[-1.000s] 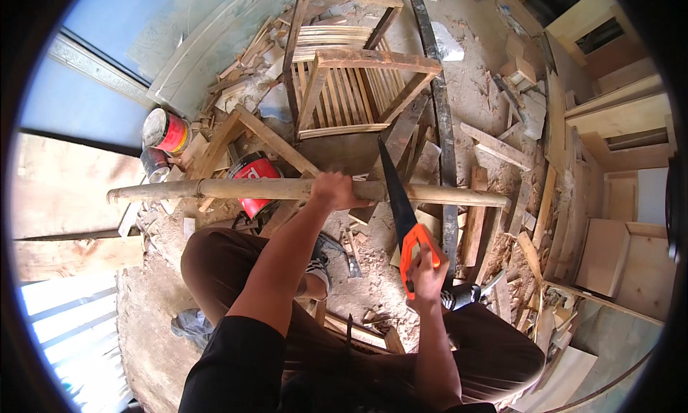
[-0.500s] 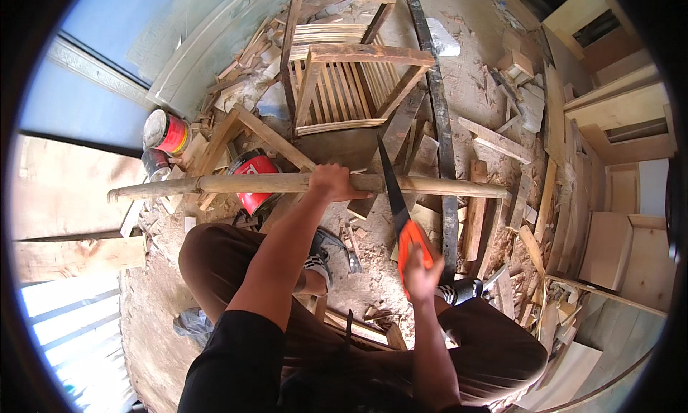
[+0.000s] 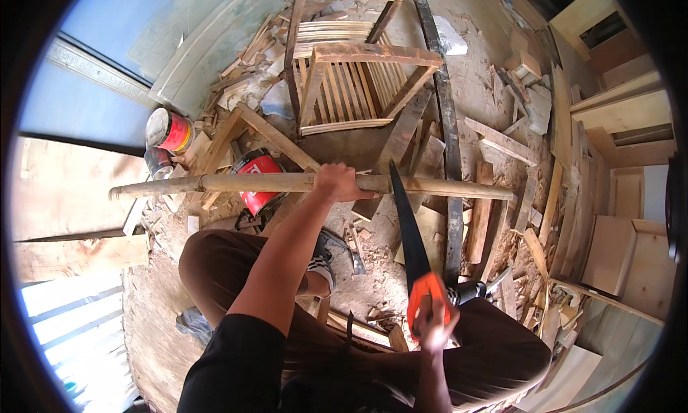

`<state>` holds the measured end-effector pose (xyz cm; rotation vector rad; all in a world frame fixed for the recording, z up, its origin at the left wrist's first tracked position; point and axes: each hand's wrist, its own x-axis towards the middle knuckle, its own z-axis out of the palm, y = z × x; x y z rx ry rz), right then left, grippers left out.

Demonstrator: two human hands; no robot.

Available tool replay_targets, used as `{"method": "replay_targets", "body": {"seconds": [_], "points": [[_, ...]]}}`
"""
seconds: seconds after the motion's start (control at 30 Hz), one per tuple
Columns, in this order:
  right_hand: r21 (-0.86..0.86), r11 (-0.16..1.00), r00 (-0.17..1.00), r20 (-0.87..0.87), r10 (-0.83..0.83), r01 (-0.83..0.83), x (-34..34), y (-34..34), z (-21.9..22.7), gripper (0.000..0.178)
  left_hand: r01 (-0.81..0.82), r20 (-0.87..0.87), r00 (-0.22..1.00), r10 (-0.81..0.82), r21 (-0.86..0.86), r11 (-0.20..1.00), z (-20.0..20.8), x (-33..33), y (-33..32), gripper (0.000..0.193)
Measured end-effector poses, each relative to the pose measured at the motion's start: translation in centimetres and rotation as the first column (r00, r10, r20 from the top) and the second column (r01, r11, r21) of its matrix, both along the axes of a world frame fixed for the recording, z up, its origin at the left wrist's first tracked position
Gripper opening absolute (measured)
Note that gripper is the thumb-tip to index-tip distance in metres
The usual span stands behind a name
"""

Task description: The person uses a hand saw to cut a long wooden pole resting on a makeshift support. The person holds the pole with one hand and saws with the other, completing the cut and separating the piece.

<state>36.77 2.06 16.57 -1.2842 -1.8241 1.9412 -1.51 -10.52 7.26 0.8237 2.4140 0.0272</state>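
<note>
Near the centre of the frame, the left hand (image 3: 337,183) grips a bamboo pole (image 3: 279,183), which extends to both sides of it. The right hand (image 3: 435,329), lower right of centre, is wrapped around the orange handle (image 3: 428,292) of a saw (image 3: 411,234); its blade (dark, narrowing upward) crosses the pole just right of the left hand.

White lettering (image 3: 252,168) — only a few characters showing — stands on the red can (image 3: 269,164).
</note>
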Motion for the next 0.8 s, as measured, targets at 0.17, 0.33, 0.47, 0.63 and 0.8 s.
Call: {"method": "replay_targets", "body": {"seconds": [0.17,0.33,0.47,0.63,0.8], "points": [[0.323,0.933,0.962,-0.162,0.219,-0.158,-11.1,-0.1,0.5,0.043,-0.029,0.064,0.997,0.031,-0.027,0.999,0.7,0.3,0.6,0.110],[0.076,0.993,0.988,-0.123,0.095,-0.086,-8.5,0.0,-2.2,0.036,0.005,-0.008,1.000,-0.005,-0.018,1.000,-0.6,0.1,0.5,0.111],[-0.045,0.995,0.994,-0.075,0.084,-0.087,-7.1,-0.9,0.3,0.031,0.090,-0.050,0.995,-0.092,-0.033,0.995,-1.1,0.7,-0.2,0.110],[0.133,0.949,0.956,0.116,0.270,-0.285,0.3,-2.7,-2.3,0.013,0.095,0.014,0.995,-0.095,-0.048,0.994,-1.9,0.9,-0.1,0.112],[-0.044,0.995,0.995,-0.039,-0.087,0.085,2.1,-4.8,-1.7,0.008,0.069,-0.061,0.996,-0.067,0.022,0.997,-3.0,1.5,-0.6,0.110]]}}
